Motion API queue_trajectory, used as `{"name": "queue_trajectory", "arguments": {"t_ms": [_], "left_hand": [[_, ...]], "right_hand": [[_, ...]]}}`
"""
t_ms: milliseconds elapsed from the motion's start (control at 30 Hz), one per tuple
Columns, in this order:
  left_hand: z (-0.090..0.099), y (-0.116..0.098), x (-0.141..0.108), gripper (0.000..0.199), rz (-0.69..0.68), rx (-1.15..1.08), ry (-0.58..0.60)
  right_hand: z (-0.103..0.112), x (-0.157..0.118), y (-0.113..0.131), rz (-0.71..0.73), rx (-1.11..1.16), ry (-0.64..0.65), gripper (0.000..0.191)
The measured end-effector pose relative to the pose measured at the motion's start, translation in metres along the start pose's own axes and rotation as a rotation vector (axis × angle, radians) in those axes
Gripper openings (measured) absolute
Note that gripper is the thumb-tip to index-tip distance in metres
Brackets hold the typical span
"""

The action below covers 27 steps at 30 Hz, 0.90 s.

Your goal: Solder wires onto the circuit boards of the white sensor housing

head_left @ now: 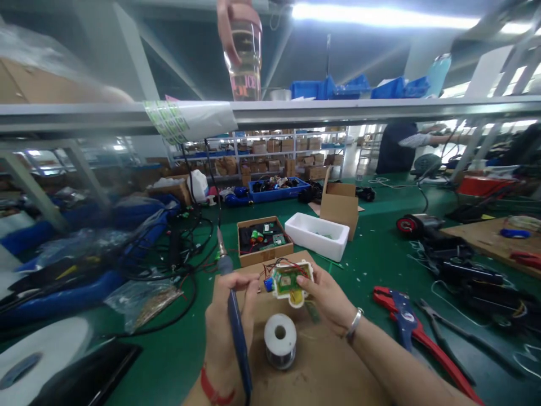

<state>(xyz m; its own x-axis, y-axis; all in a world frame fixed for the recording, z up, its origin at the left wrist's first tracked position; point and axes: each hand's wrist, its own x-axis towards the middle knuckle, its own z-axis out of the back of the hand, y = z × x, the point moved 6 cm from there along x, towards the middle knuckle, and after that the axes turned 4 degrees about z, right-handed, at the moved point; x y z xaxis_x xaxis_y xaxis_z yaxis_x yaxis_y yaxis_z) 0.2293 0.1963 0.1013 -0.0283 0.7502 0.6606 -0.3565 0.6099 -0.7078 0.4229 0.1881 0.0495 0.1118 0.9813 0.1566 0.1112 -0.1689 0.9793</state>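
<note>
Head view: the left hand [230,316] grips a slim blue soldering iron [239,344], a silver solder spool [279,341] stands on a brown cardboard sheet [315,375], and a white-framed green circuit board [291,282] trailing red and black wires [281,265] sits clasped in the right hand [325,299], above the cardboard.

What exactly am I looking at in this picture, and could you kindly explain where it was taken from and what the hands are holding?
There is no machine here: this single picture comes from a camera worn on a person's head, looking forward and down at their own two hands. The left hand grips a blue-handled soldering iron. The right hand holds a small green circuit board in a white casing, with thin wires attached. Below them, a spool of solder stands on a cardboard sheet, which lies on a green bench mat. Farther ahead are a cardboard tray of electronic parts and a white foam box. At the top, another person's hand holds a clear tumbler.
</note>
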Motion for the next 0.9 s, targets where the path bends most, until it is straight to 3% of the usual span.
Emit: {"name": "queue_trajectory", "arguments": {"t_ms": [133, 300, 500, 700, 800, 900], "left_hand": [[-0.001, 0.0, -0.017, 0.019, -0.083, 0.009, -0.006], [-0.003, -0.01, -0.035, 0.024, -0.151, 0.01, 0.024], [-0.019, -0.025, -0.045, 0.027, -0.236, 0.072, 0.224], [-0.031, -0.019, -0.055, 0.018, -0.138, 0.059, 0.328], [-0.032, -0.019, -0.059, 0.019, -0.094, 0.011, 0.322], [-0.03, -0.023, -0.062, 0.02, -0.142, -0.013, 0.243]], "right_hand": [[-0.01, -0.012, -0.002, 0.131, 0.002, -0.121, 0.041], [-0.011, -0.026, -0.003, 0.135, -0.041, -0.188, 0.038], [-0.014, -0.034, -0.001, 0.135, 0.002, -0.199, 0.037], [-0.012, -0.038, 0.003, 0.17, -0.076, -0.245, 0.035], [-0.014, -0.04, 0.003, 0.142, -0.044, -0.237, 0.036], [-0.015, -0.041, 0.004, 0.133, -0.039, -0.241, 0.034]]}}
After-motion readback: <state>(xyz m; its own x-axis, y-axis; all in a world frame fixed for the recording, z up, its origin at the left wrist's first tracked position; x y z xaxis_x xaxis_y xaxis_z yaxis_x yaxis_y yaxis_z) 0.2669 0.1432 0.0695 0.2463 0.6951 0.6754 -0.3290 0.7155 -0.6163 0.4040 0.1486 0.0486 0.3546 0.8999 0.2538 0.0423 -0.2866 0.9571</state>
